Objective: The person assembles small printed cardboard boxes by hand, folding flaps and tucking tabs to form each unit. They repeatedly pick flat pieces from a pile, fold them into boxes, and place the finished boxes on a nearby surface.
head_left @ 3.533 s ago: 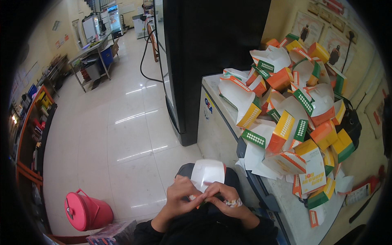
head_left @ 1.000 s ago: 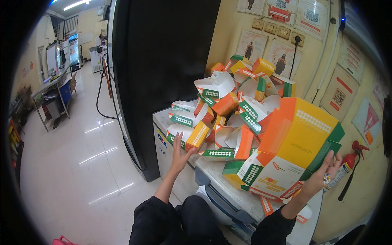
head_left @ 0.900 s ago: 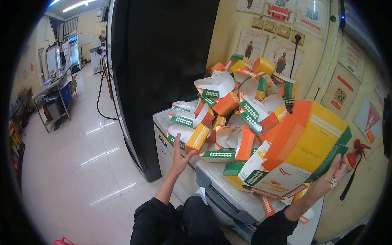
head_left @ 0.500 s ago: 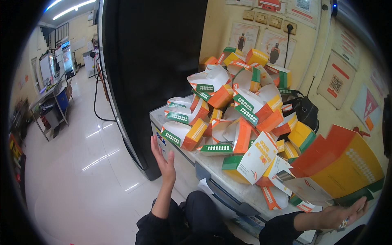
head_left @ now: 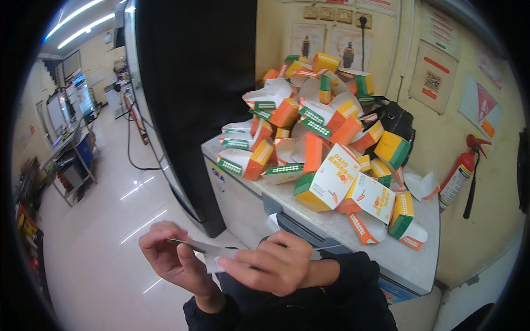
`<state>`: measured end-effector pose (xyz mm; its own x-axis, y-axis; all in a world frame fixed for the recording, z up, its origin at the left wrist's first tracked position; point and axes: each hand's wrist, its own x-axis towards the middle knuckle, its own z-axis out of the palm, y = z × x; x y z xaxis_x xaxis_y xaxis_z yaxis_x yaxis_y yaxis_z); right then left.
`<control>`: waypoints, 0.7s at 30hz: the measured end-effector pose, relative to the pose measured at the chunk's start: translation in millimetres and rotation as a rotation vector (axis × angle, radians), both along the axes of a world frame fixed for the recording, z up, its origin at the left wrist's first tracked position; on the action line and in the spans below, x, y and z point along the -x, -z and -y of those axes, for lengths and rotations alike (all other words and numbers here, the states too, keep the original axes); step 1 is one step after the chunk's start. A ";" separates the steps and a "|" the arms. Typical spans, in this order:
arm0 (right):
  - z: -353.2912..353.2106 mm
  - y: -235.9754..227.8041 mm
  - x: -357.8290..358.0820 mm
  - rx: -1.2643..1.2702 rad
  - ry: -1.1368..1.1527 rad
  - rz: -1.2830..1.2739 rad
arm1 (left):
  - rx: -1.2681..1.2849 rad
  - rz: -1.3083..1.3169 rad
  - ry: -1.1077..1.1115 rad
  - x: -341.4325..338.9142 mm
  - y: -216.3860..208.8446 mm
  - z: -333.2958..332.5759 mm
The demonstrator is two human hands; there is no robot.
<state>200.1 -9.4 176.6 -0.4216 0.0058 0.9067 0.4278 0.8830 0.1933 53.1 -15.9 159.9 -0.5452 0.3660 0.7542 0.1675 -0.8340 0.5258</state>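
Both hands meet low in the view, the left hand [head_left: 174, 262] and right hand [head_left: 270, 265] with fingers pinched on a flat white carton blank [head_left: 207, 252], near the table [head_left: 397, 259] heaped with folded boxes [head_left: 326, 138]

1. We see a heap of orange, green, yellow and white folded cartons [head_left: 326, 132] on the chest freezer [head_left: 331, 226].
2. Above the freezer, posters [head_left: 436, 77] hang on the yellow wall.
3. Far left of it, screens [head_left: 72, 105] stand.

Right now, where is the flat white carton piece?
Low centre of the head view, the flat carton piece is pinched between the left hand and right hand, in front of the chest freezer.
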 end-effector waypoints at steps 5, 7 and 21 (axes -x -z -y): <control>3.5 46.0 11.2 0.083 -0.039 -0.009 | 0.230 -0.010 -0.049 16.0 31.2 33.5; 9.4 63.5 14.7 0.051 0.038 -0.040 | 0.411 -0.048 -0.012 18.0 43.0 46.6; 30.4 89.1 -15.4 0.645 -0.323 0.005 | 0.492 -0.446 0.016 -4.1 57.8 87.1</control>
<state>215.4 -39.8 87.5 -0.4966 0.4133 0.7633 0.1261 0.9044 -0.4077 57.2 -103.0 102.1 -0.2116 0.7308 0.6490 0.4469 -0.5182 0.7292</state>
